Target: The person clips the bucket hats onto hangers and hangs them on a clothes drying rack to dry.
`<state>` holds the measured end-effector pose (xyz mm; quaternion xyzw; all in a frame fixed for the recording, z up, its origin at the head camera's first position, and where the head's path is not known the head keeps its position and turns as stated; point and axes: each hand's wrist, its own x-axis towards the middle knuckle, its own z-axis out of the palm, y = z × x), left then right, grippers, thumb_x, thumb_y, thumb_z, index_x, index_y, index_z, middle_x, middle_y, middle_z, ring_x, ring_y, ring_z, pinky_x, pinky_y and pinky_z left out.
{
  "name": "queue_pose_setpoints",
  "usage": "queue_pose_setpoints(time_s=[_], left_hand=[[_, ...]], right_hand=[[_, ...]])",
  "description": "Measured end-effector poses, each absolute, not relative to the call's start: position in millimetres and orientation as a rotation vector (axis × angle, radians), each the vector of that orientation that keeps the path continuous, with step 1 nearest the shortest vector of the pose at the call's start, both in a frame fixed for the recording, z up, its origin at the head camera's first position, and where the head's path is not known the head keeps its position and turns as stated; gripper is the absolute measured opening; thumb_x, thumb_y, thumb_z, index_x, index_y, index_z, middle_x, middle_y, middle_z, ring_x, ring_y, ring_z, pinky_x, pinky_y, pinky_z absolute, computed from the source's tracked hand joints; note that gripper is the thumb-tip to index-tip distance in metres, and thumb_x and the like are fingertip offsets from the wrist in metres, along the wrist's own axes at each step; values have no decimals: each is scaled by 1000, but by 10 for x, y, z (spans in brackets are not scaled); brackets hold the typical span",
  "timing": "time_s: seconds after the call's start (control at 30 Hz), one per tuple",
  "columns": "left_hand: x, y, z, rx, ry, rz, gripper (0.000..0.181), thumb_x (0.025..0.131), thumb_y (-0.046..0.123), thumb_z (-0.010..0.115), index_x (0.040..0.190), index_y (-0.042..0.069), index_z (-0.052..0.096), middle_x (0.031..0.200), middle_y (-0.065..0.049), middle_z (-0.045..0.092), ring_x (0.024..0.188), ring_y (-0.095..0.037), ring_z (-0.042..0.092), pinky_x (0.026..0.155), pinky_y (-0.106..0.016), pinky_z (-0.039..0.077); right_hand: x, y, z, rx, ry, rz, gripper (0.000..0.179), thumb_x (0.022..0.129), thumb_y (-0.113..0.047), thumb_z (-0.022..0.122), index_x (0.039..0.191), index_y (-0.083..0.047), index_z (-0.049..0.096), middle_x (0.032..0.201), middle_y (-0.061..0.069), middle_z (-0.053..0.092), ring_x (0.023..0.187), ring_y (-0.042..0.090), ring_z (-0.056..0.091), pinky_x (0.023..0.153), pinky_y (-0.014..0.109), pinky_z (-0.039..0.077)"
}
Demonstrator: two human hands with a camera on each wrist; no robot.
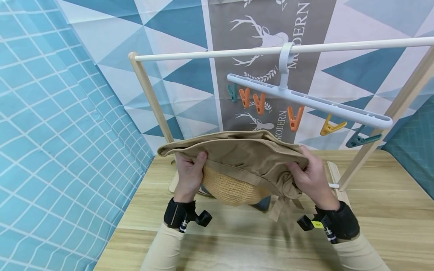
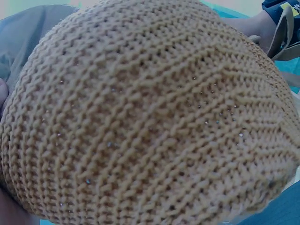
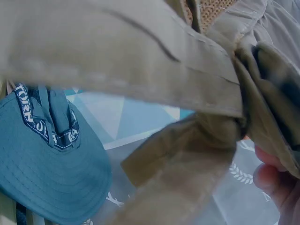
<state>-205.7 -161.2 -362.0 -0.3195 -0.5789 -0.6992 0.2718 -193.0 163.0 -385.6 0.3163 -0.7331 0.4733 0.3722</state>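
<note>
A sun hat (image 1: 247,152) with a khaki cloth brim and a knitted straw-coloured crown (image 2: 150,112) is held above the table, crown downward. My left hand (image 1: 190,173) grips the brim at its left, thumb on the near face. At the other end my right hand (image 1: 313,177) pinches the gathered brim beside the bow. Cloth tie ends (image 3: 178,173) hang from that bow in the right wrist view. The crown fills most of the left wrist view. Behind the hat, a blue cap (image 3: 51,164) with a lettered band shows in the right wrist view.
A white rod (image 1: 210,54) on a wooden rack crosses above the hat. From it hangs a pale blue hanger (image 1: 315,99) with several coloured clips, including a yellow clip (image 1: 330,126). The wooden table (image 1: 230,244) lies below; a blue tiled-pattern sheet (image 1: 51,131) stands at left.
</note>
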Motion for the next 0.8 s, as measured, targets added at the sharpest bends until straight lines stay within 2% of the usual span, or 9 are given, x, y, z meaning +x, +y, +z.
queue_pose_setpoints(time_s=[0.23,0.33,0.4,0.47,0.53,0.63,0.73,0.8], left_hand=[[-2049,-1624,-3625,-885,-1592,-1868,12,113,35,70,123,33,77,111,19,83,99,2,80,88,-18,61],[-2042,-1624,-3613,-880,-1613,-1884,14,115,27,68,124,32,77,112,18,83,99,1,81,86,-18,61],[-2049,-1621,-3598,-893,-1600,-1920,18,114,22,70,129,31,75,118,16,83,105,-1,81,90,-19,62],[-2069,-1624,-3582,-917,-1542,-1997,29,110,18,75,137,27,70,126,12,82,114,-4,79,96,-21,62],[-2097,-1639,-3563,-936,-1474,-2043,48,105,18,83,147,24,60,140,8,78,129,-8,74,107,-23,58],[-2125,-1694,-3543,-913,-1452,-1973,84,96,34,94,160,19,42,160,4,64,148,-15,61,124,-33,45],[-2135,-1755,-3522,-872,-1525,-1768,104,91,50,95,167,15,33,172,3,52,159,-19,51,135,-43,31],[-2127,-1785,-3505,-878,-1571,-1665,111,89,58,95,169,13,32,174,4,50,163,-21,46,138,-46,24]], right_hand=[[-1928,1645,-3850,758,-1865,1142,50,116,-41,63,120,7,72,84,18,69,66,-10,50,58,21,37],[-1924,1682,-3842,735,-1871,1159,41,116,-34,66,120,7,72,78,14,64,60,-8,46,56,21,35],[-1919,1724,-3827,713,-1880,1175,39,116,-31,66,122,7,72,75,3,62,59,-8,44,56,20,35],[-1917,1774,-3804,693,-1879,1200,37,115,-26,67,125,9,72,81,-10,66,61,-9,49,59,17,37],[-1918,1824,-3779,673,-1875,1201,40,115,-26,67,128,11,72,94,-25,66,67,-12,53,65,14,40],[-1923,1898,-3742,662,-1883,1177,43,115,-26,67,132,13,71,116,-37,65,79,-16,59,73,10,42],[-1934,1953,-3712,665,-1891,1126,42,114,-25,70,131,13,71,120,-35,67,83,-19,59,75,7,41],[-1933,1973,-3695,674,-1899,1090,37,112,-21,72,129,13,72,113,-20,77,83,-20,58,74,6,41]])
